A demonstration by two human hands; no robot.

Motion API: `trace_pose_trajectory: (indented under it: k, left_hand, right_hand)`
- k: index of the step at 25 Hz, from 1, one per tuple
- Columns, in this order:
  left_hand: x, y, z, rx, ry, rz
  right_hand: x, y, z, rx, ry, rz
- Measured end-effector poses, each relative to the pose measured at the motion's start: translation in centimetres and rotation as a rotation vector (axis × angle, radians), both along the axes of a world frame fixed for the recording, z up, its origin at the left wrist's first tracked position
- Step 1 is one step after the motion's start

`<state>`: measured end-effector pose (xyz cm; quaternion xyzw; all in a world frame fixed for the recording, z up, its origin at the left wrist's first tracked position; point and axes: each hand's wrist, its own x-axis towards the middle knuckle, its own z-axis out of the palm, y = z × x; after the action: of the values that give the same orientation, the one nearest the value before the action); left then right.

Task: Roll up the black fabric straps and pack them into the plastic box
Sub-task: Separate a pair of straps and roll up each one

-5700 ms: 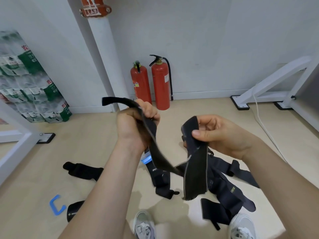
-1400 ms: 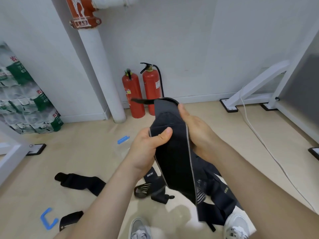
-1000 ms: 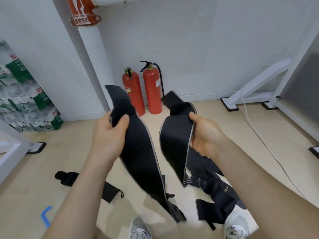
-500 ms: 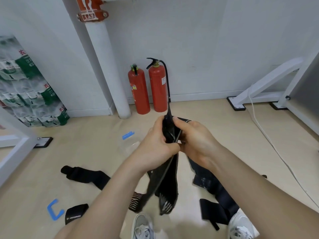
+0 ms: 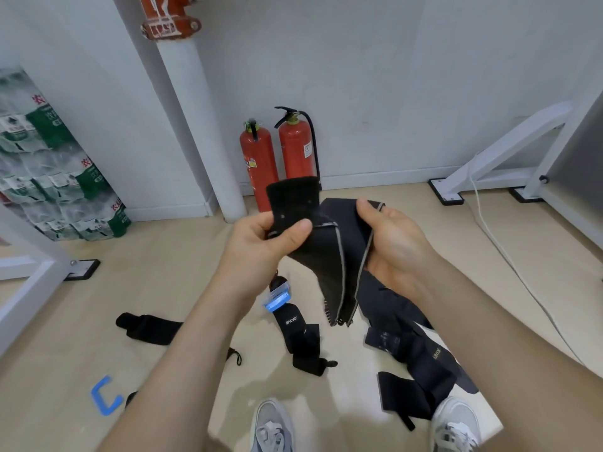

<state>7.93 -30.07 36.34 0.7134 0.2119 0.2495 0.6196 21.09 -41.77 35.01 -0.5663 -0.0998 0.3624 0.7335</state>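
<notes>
A black fabric strap is held up over the floor by both hands: its fuzzy end is pinched between the thumb and fingers of the left hand, and its folded part is gripped by the curled fingers of the right hand. Other straps are scattered on the floor, and only a blue-clipped corner of the plastic box is seen below the left wrist.

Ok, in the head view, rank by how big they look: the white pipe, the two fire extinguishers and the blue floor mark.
White pipe, largest.
Right fire extinguisher and left fire extinguisher, near alike, so unranked.
Blue floor mark, smallest, despite lying nearer the camera.
</notes>
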Motion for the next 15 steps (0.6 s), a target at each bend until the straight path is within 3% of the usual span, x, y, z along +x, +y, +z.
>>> trace_pose_trajectory:
  k: [3,6,8,11,15]
  left_hand:
    - [-0.6,0.2,0.7,0.017,-0.001,0.137]
    - [-0.6,0.3,0.3,0.482,0.082,0.392]
    - [0.0,-1.1,-0.3,0.835,0.276,0.481]
    - [1.6,-3.6,-1.8,1.279,0.488,0.421]
    - [1.9,-5.1,-2.4,1.406,0.744,0.337]
  right_hand:
    - [0.7,-0.2,0.2,-0.015,0.018,-0.072]
    - [0.7,-0.3,0.1,0.024,0.114,-0.088]
    - [0.1,-0.2,0.1,0.093,0.223,-0.022]
    - [-1.2,0.1,0.1,0.159,0.271,0.076]
    - [-1.9,0.1,0.1,0.114,0.217,0.028]
